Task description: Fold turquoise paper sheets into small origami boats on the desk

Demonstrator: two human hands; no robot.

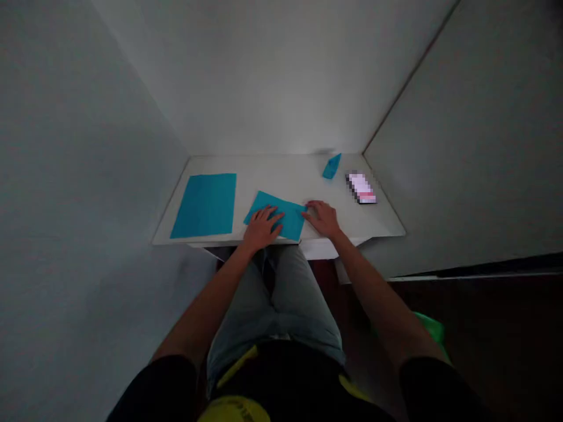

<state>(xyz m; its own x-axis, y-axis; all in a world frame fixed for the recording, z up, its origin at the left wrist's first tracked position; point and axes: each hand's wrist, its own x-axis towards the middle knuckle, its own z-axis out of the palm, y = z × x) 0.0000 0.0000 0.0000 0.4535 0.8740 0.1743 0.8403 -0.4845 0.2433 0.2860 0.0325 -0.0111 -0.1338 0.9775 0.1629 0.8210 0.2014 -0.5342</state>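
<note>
A folded blue sheet of paper [290,218] lies slightly turned on the white table, near its front edge. My left hand [263,227] rests flat on the left part of this paper, fingers spread. At the paper's right corner is my right hand [324,218], with the thumb and index finger closed around the corner. To the left, a larger flat blue sheet [206,205] lies by itself. A small folded blue paper piece [331,166] stands toward the back right of the table.
A phone [361,187] with a lit, blurred screen lies at the right of the white table [277,170]. Walls enclose the table at the back, left and right. Something green [428,328] is on the dark floor at the lower right.
</note>
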